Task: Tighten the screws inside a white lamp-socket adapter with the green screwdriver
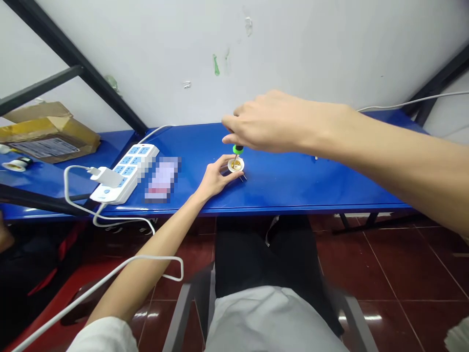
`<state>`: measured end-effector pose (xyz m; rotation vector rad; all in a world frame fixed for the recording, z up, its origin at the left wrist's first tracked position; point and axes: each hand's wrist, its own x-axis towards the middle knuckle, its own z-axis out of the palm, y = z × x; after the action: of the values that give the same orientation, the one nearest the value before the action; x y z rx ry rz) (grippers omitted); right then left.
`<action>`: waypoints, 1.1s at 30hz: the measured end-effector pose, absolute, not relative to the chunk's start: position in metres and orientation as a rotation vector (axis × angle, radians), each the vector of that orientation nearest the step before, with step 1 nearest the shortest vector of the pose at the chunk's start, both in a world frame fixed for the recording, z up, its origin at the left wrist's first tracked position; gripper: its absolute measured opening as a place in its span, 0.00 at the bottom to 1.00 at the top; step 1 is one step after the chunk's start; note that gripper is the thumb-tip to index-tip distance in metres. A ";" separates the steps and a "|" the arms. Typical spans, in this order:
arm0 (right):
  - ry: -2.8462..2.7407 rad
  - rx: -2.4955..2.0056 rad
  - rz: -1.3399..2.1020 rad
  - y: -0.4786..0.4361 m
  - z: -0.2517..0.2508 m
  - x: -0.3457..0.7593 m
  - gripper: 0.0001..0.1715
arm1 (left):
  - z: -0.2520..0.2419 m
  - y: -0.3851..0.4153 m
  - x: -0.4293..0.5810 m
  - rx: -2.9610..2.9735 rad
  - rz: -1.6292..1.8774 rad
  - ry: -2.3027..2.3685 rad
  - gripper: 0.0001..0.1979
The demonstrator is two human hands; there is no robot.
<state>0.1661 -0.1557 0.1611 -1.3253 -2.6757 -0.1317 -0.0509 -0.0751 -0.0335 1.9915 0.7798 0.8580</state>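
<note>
On the blue table (293, 188), my left hand (215, 178) has its thumb and fingers closed around a round white lamp holder (241, 167) with a brass-coloured inside. Two thin prongs or wires stick out by its lower edge. Above it, my right hand (271, 122) grips a screwdriver (238, 149) with a black and green handle, mostly hidden by the fingers. The shaft points down, and its tip is inside the lamp holder.
Left of my hands lie a white power strip (146, 150) with a plugged-in charger (107, 177) and a pixelated rectangle (163, 181). Its white cable (110, 274) crosses my left forearm. Beyond the black frame (106, 98) are a cardboard box (51, 132) and another lamp holder (16, 165).
</note>
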 end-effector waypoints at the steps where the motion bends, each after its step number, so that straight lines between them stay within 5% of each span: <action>1: -2.704 -1.344 -0.102 -0.157 0.164 0.166 0.15 | -0.034 -0.075 -0.051 1.998 0.861 0.784 0.34; 8: -2.836 -1.482 -0.120 -0.175 0.175 0.154 0.08 | -0.034 -0.074 -0.051 2.021 0.874 0.771 0.31; 12: -2.711 -1.601 -0.315 -0.171 0.170 0.149 0.21 | -0.035 -0.074 -0.051 2.005 0.876 0.775 0.31; 15: -2.789 -1.595 -0.100 -0.170 0.175 0.158 0.08 | -0.035 -0.074 -0.052 2.019 0.866 0.780 0.32; 18: -2.869 -1.507 0.052 -0.170 0.178 0.166 0.14 | -0.035 -0.073 -0.052 2.026 0.860 0.789 0.32; 21: -2.826 -1.507 -0.100 -0.169 0.174 0.164 0.10 | -0.035 -0.073 -0.052 2.026 0.865 0.778 0.32; 26: -2.689 -1.579 -0.275 -0.168 0.168 0.155 0.20 | -0.034 -0.074 -0.052 2.015 0.870 0.778 0.32; 33: -2.862 -1.366 0.012 -0.164 0.169 0.174 0.06 | -0.034 -0.074 -0.053 2.044 0.857 0.789 0.32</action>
<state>0.1736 -0.1636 0.1695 -1.3657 -2.8619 0.0119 -0.0531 -0.0737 -0.0342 2.0439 0.7887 0.8568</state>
